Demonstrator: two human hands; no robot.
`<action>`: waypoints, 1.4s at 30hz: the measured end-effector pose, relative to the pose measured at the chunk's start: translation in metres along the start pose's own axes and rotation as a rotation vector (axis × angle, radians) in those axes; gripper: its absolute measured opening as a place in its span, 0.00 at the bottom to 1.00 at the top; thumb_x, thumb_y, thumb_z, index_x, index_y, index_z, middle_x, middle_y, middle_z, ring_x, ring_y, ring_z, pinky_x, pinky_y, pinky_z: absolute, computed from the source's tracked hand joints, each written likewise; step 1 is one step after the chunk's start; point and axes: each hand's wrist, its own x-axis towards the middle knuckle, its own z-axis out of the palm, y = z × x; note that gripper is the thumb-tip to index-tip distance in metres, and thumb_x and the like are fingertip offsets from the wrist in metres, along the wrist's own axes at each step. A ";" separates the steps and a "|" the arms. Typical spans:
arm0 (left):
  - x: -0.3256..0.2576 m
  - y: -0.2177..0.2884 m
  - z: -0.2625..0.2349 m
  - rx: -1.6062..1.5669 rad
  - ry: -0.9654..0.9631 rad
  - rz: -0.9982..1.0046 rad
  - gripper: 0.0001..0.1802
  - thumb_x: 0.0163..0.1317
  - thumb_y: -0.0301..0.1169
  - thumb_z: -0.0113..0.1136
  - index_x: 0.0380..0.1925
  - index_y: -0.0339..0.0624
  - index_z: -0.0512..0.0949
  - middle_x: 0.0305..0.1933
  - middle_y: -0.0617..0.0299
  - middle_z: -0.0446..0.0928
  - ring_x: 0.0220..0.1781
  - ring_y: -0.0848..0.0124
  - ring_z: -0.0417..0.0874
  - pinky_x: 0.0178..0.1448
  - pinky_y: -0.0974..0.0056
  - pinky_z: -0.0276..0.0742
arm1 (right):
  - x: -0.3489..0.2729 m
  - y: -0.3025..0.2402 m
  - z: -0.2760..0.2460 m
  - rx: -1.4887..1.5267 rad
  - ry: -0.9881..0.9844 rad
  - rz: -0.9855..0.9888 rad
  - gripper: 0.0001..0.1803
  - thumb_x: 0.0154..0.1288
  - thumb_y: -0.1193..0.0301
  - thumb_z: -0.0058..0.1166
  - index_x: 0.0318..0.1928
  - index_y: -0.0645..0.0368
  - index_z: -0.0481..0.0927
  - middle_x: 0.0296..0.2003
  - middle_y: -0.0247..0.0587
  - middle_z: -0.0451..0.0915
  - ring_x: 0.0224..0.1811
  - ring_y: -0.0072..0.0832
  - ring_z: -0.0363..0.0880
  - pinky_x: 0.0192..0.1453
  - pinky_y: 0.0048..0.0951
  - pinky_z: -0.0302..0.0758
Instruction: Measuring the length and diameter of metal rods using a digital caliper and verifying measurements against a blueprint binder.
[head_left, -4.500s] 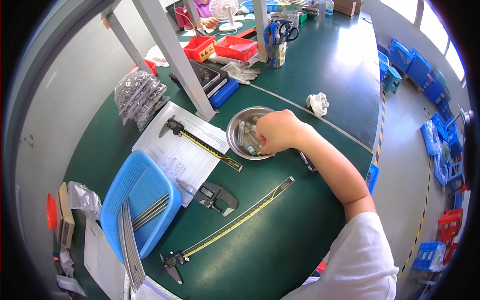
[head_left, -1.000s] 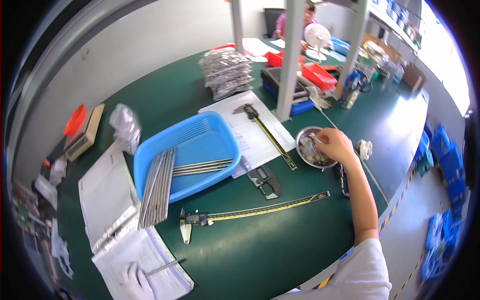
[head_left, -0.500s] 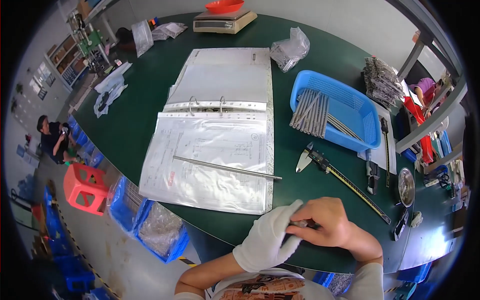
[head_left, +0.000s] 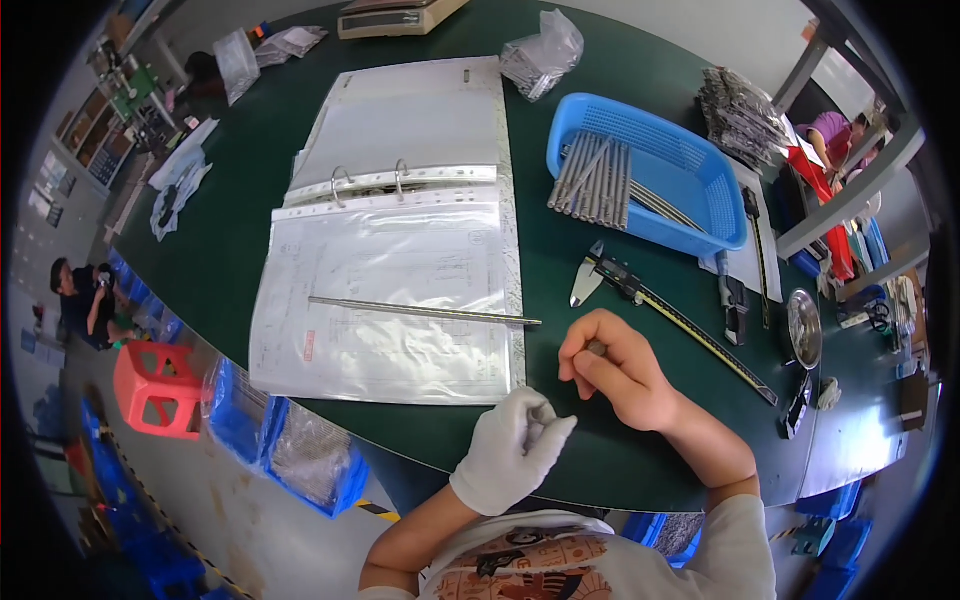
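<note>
My left hand (head_left: 508,445), in a white glove, is curled closed over the table's near edge; its palm is hidden, so anything in it does not show. Bare, my right hand (head_left: 625,375) is raised to its right, closed around a small grey-brown thing (head_left: 597,348) of which only a rounded end shows between thumb and fingers. The two hands are apart. Beyond my left hand, a thin metal rod (head_left: 420,311) lies across the plastic-sleeved drawing page of an opened ring binder (head_left: 385,365). A digital caliper (head_left: 660,305) rests just beyond my right hand, its jaws toward the binder.
A blue plastic basket (head_left: 735,205) holds several metal rods (head_left: 595,180). Behind it are bagged parts (head_left: 740,115) and a clear bag (head_left: 540,55). A metal bowl (head_left: 803,325) and a second caliper (head_left: 735,305) lie at right. Metal shelf posts rise there. A scale (head_left: 395,18) stands at the back.
My hands have separated: the right moved up and away from the glove, keeping the small thing, while the gloved left fingers curled in. The view has shifted, so the table contents sit higher and further left.
</note>
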 end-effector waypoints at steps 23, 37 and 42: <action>0.090 -0.008 -0.070 0.898 -0.036 0.421 0.06 0.46 0.26 0.64 0.28 0.43 0.80 0.30 0.58 0.71 0.34 0.60 0.73 0.39 0.58 0.69 | 0.043 0.041 -0.024 -1.016 0.193 -0.863 0.09 0.52 0.77 0.59 0.32 0.59 0.72 0.26 0.39 0.77 0.20 0.35 0.75 0.22 0.30 0.70; 0.098 -0.025 -0.078 0.695 -0.086 0.408 0.07 0.44 0.22 0.63 0.27 0.41 0.80 0.30 0.58 0.72 0.36 0.59 0.73 0.41 0.59 0.70 | 0.056 0.042 -0.022 -1.038 0.180 -0.819 0.08 0.52 0.79 0.57 0.32 0.60 0.71 0.26 0.39 0.77 0.21 0.35 0.76 0.23 0.30 0.71; 0.098 -0.025 -0.080 0.686 -0.107 0.393 0.08 0.44 0.20 0.60 0.28 0.40 0.80 0.31 0.58 0.72 0.37 0.58 0.73 0.42 0.59 0.70 | 0.058 0.032 -0.021 -1.107 0.143 -0.826 0.08 0.52 0.78 0.57 0.31 0.59 0.72 0.25 0.39 0.77 0.21 0.35 0.76 0.23 0.30 0.70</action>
